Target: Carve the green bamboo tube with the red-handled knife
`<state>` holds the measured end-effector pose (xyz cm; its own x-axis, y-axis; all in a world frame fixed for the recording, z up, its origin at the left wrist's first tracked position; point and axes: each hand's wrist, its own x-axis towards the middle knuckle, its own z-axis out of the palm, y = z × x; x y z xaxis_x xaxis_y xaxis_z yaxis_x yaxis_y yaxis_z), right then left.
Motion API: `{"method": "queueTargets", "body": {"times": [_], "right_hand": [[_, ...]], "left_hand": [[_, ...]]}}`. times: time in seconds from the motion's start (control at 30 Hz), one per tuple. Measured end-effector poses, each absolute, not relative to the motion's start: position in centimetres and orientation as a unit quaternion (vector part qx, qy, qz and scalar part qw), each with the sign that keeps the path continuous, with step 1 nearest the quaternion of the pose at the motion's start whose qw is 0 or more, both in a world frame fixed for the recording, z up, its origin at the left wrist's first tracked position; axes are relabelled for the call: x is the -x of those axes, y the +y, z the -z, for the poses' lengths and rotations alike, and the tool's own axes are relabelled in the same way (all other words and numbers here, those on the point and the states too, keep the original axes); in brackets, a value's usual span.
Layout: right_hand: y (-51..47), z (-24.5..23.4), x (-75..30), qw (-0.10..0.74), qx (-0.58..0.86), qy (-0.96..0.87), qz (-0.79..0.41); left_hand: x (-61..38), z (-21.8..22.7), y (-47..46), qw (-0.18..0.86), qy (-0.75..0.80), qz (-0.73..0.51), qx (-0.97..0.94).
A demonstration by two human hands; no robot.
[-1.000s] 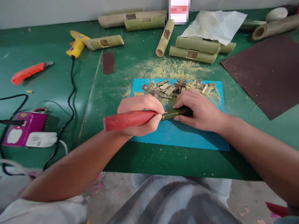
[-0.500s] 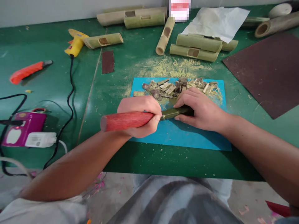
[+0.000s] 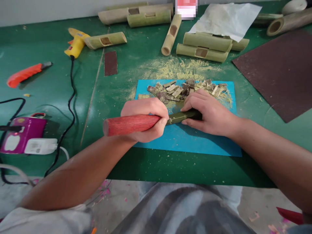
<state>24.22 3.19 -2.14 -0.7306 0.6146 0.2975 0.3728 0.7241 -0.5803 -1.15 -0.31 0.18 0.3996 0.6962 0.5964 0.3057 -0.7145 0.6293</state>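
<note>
Head view: your left hand (image 3: 146,118) grips the red tool handle (image 3: 129,125); your right hand (image 3: 209,113), at 3 o'clock, presses the bamboo piece (image 3: 179,117) onto the blue mat (image 3: 190,143).

Two hands show at mid-frame, the left hand (image 3: 146,118) and the right hand (image 3: 211,115), with one red-handled tool (image 3: 129,125) and one dark bamboo piece (image 3: 181,117). At least nine bamboo tubes (image 3: 202,52) lie across the upper frame. There are two brown sandpaper sheets, a small strip (image 3: 110,62) and a large sheet (image 3: 275,71), and one each of blue mat (image 3: 185,139), white paper (image 3: 226,18), yellow glue gun (image 3: 76,44), orange knife (image 3: 23,74), purple device (image 3: 21,133) and white adapter (image 3: 40,146). The cut chips (image 3: 180,89) are too many to count.
</note>
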Motion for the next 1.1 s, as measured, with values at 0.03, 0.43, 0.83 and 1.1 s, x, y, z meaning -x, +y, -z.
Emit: {"method": "queueTargets", "body": {"times": [0.03,0.43,0.83,1.1], "right_hand": [[3.19,2.13,-24.22,0.242,0.276,-0.896,-0.251],[3.22,2.08,-24.19,0.245,0.275,-0.896,-0.25],[3.23,1.91,-24.17,0.236,0.28,-0.892,-0.265],[3.21,2.08,-24.16,0.24,0.279,-0.892,-0.262]], "left_hand": [[1.19,-0.17,-0.28,0.218,0.311,-0.45,-0.809],[1.17,-0.41,-0.02,0.23,0.328,-0.438,-0.805],[1.36,-0.11,0.01,0.236,0.322,-0.454,-0.796],[1.5,-0.19,-0.12,0.242,0.322,-0.44,-0.802]]}}
